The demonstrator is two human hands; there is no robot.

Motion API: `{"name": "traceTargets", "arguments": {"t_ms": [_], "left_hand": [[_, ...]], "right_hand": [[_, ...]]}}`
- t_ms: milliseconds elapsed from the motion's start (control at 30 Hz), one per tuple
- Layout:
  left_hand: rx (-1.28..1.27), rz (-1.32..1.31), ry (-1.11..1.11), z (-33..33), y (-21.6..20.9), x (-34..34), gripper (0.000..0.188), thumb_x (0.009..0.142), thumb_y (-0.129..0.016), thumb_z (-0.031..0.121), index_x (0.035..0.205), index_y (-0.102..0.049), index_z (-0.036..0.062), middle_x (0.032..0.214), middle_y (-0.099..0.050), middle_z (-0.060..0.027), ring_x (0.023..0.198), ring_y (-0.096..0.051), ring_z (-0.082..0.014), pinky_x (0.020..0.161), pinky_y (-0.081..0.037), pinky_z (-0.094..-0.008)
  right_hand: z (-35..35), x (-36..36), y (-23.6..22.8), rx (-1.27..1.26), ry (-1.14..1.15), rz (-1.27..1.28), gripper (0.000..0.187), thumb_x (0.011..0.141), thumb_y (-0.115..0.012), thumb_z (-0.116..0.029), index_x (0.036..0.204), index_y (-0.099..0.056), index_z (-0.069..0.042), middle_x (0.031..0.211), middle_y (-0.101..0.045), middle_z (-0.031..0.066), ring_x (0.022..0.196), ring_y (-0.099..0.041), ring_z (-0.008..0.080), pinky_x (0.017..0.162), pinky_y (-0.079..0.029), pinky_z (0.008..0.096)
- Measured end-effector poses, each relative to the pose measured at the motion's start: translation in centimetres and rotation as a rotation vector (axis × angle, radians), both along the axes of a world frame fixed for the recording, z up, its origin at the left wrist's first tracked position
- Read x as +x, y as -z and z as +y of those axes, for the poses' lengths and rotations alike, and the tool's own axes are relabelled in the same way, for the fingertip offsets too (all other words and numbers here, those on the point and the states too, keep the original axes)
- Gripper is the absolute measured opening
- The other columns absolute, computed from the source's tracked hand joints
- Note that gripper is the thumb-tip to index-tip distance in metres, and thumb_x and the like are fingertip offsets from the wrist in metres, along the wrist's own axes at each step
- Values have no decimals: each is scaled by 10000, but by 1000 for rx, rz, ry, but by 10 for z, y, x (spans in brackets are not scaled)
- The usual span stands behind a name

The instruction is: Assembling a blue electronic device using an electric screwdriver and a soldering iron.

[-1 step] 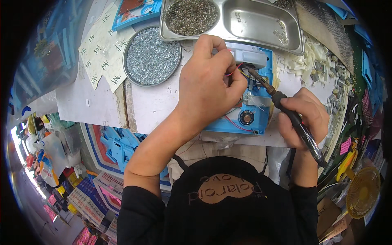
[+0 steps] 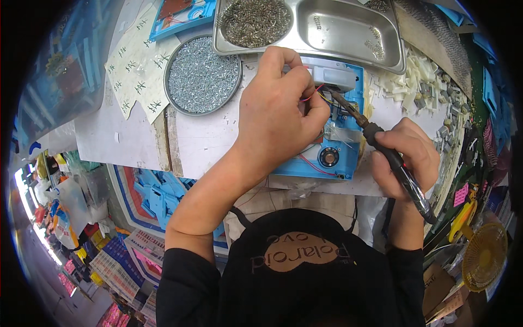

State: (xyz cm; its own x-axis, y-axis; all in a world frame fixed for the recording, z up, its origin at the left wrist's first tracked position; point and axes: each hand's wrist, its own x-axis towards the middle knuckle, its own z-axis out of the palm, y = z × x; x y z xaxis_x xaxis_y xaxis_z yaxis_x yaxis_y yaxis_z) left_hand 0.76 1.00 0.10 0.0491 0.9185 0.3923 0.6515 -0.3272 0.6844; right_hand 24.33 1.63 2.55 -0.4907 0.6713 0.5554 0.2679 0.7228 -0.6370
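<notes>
My right hand (image 2: 408,158) is wrapped round a soldering iron (image 2: 393,158) with a black handle, its metal tip pointing up and left. The tip rests at or just above the inside of an open blue plastic housing (image 2: 357,103); exact contact is too small to tell. Over the housing's left part, my left hand (image 2: 280,103) pinches thin wires (image 2: 311,98), red ones among them. A pale grey block (image 2: 335,78) lies across the housing's far end. Nearer me, a round black speaker (image 2: 329,157) sits in it. My left hand hides the housing's left side.
A round dish of small silver screws (image 2: 202,76) stands left of my left hand. Behind the housing is a steel tray (image 2: 348,32) with small metal parts. Loose white and grey pieces (image 2: 419,87) lie to the right. Blue casings (image 2: 155,191) fill a box at lower left.
</notes>
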Motion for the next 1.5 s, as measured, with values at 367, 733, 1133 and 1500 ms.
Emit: {"name": "traceTargets", "arguments": {"t_ms": [367, 733, 1133, 1500], "left_hand": [[-23, -8, -8, -1, -1, 2, 88, 743, -709, -25, 764, -624, -21, 1014, -570, -128, 698, -610, -167, 586, -531, -273], [-25, -33, -13, -1, 0, 3, 101, 740, -709, -4, 744, -609, -1, 990, -559, -115, 663, -598, -178, 566, -509, -294], [-39, -37, -1, -2, -1, 2, 82, 753, -703, -24, 767, -623, -12, 1000, -563, -119, 674, -590, -152, 569, -508, -263], [-23, -71, -9, -3, 0, 3, 84, 769, -717, 8, 765, -634, 6, 992, -568, -109, 631, -589, -149, 548, -489, -276]], "right_hand": [[-3, 5, -2, 1, 2, 6, 252, 783, -771, -44, 1013, -689, 20, 677, -625, 85, 537, -550, 211, 505, -413, 306], [-3, 6, -2, 2, -4, 20, 260, 776, -774, -40, 1014, -687, 20, 676, -618, 82, 534, -548, 214, 500, -412, 309], [-5, 7, -4, 14, 17, 24, 246, 785, -776, -40, 1006, -685, 15, 668, -619, 84, 525, -554, 216, 491, -414, 311], [-5, 9, -2, 25, 8, 38, 264, 783, -775, -37, 1022, -677, 18, 678, -628, 86, 528, -561, 217, 497, -419, 307]]}}
